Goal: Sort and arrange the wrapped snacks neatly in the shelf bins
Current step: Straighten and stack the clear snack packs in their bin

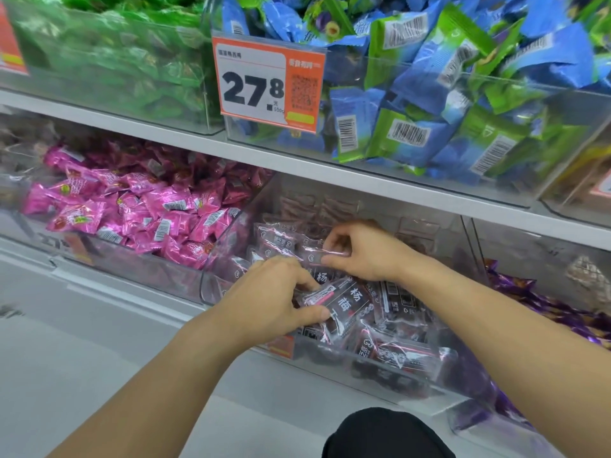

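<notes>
A clear shelf bin (370,375) on the lower shelf holds several dark, see-through wrapped snacks (400,353) with white lettering. My left hand (267,300) pinches one dark snack packet (344,304) by its left end, thumb under and fingers over it. My right hand (360,251) is just behind, pinching the edge of another dark packet (310,251) near the middle of the bin. Both hands are inside the bin, close together.
A bin of pink wrapped snacks (139,209) stands to the left and purple wrapped ones (545,302) to the right. On the upper shelf are bins of green snacks (115,57) and blue-green packets (446,94), with an orange price tag (267,84). My dark knee (386,434) shows below.
</notes>
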